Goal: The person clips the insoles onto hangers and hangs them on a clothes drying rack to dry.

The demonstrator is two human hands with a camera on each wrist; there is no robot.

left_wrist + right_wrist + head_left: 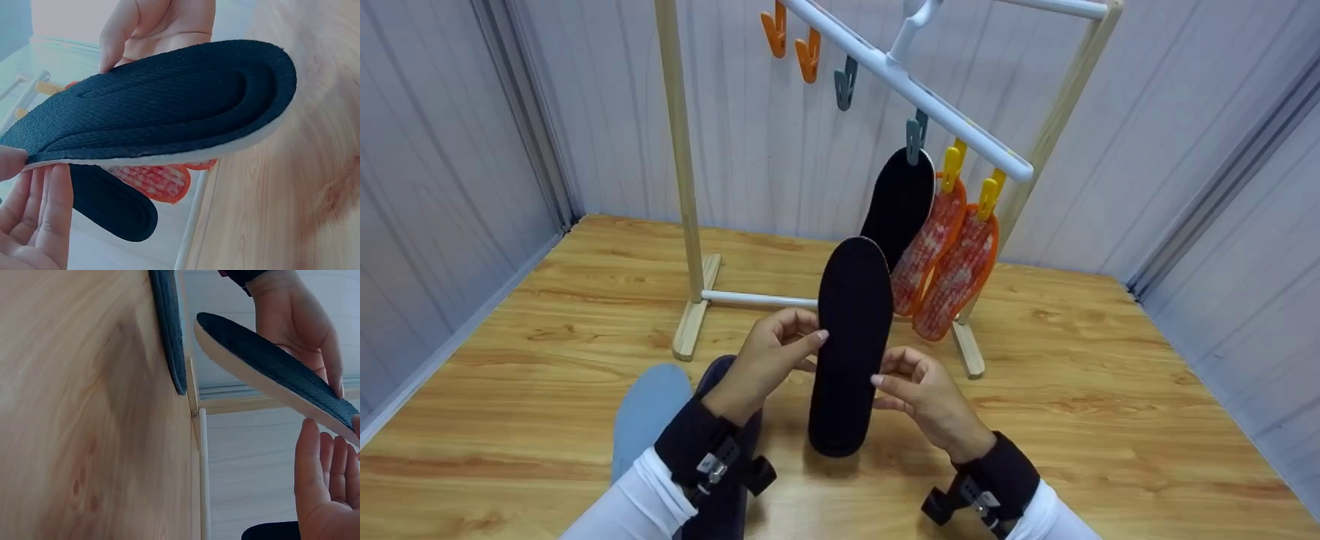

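Fingertips of the left hand [765, 360] and right hand [924, 394] pinch opposite long edges of the black insole [847, 337], apparently at mid-length, its long axis pointing away toward the drying rack [915, 90]

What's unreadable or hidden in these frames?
- Head view: items under the left hand, a blue one and a dark one, are half covered by the arm.
- Head view: the held black insole hides part of the hanging black insole.
- Right wrist view: the right hand is cut off by the frame edge.

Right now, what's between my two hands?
The black insole, pinched at its edges by the left hand and right hand; the head view shows it best.
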